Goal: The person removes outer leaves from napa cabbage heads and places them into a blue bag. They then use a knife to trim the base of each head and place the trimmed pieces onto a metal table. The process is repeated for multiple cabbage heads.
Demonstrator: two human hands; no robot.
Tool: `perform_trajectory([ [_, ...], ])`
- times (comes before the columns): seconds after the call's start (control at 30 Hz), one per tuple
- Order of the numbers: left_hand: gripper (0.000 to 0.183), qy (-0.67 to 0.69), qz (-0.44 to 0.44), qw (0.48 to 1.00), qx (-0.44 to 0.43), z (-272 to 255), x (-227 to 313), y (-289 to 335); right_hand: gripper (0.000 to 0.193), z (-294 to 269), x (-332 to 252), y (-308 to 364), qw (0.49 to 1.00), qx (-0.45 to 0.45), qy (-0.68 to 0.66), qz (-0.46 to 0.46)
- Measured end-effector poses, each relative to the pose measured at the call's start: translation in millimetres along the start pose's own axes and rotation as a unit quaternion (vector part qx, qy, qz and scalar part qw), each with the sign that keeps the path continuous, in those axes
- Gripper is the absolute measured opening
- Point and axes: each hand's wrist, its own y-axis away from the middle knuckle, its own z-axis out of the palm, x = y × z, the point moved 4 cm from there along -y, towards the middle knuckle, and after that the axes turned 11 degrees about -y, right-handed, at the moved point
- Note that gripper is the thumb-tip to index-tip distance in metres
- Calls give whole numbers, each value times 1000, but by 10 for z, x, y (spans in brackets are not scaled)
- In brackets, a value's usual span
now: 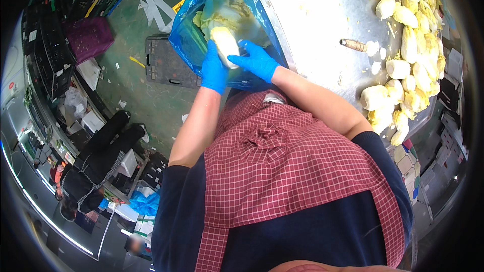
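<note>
Between my two blue-gloved hands is a pale Chinese cabbage (225, 45), white at the near end and yellow toward the far end. My left hand (214, 68) grips its left side, the fingers partly hidden against it. From the right, my right hand (256, 63) holds it with thumb and fingers. Both hands are over the mouth of a blue plastic bag (177, 32). Inside the bag lie loose green and yellow cabbage leaves (217, 12).
On the metal table (322, 30) to my right, trimmed cabbages (421, 60) are heaped. A brown-handled tool (354, 45) lies near them, its far part lost in glare. Left of the bag, a dark plastic crate (164, 60) rests on the green floor. Another person (91, 181) is at the far left.
</note>
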Motion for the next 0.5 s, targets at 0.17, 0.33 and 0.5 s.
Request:
perform_trajectory([
  [0.17, 45, -79, 49, 995, -26, 23, 97, 63, 63, -24, -161, 121, 951, -83, -283, 97],
  [0.33, 35, -196, 99, 976, -9, 123, 284, 199, 61, -37, -175, 138, 926, -83, -349, 119],
  [0.5, 31, -297, 169, 939, 28, 100, 316, 162, 55, -44, -172, 153, 919, -112, -366, 95],
])
